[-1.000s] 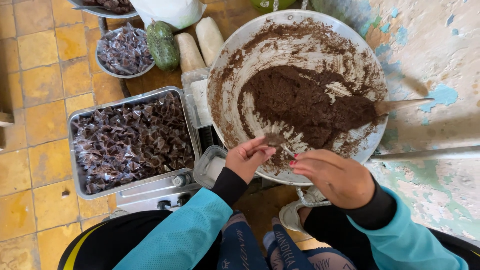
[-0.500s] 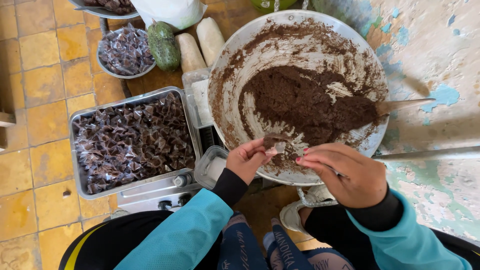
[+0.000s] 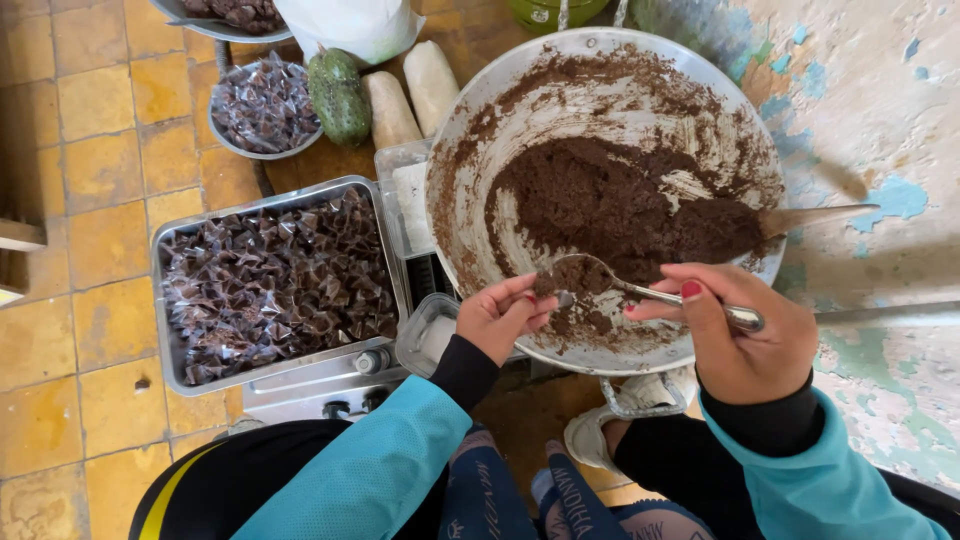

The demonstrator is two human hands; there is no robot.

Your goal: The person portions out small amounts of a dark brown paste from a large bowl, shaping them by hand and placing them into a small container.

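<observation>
head view shows the right hand [image 3: 745,335] gripping a spoon [image 3: 620,285] loaded with brown paste, while the left hand [image 3: 500,315] pinches a bit at its bowl. at 12 o'clock the big pan [image 3: 470,130] still holds a large mound [image 3: 620,205]; at 9 o'clock the tray [image 3: 165,270] looks nearly full of wrapped pieces [image 3: 275,280].

A metal bowl [image 3: 215,22], white bag [image 3: 350,25] and green vessel [image 3: 545,12] were cut off by the top edge; the left hand [image 3: 497,318] hid whatever its fingertips pinched beside the spoon [image 3: 600,280].
</observation>
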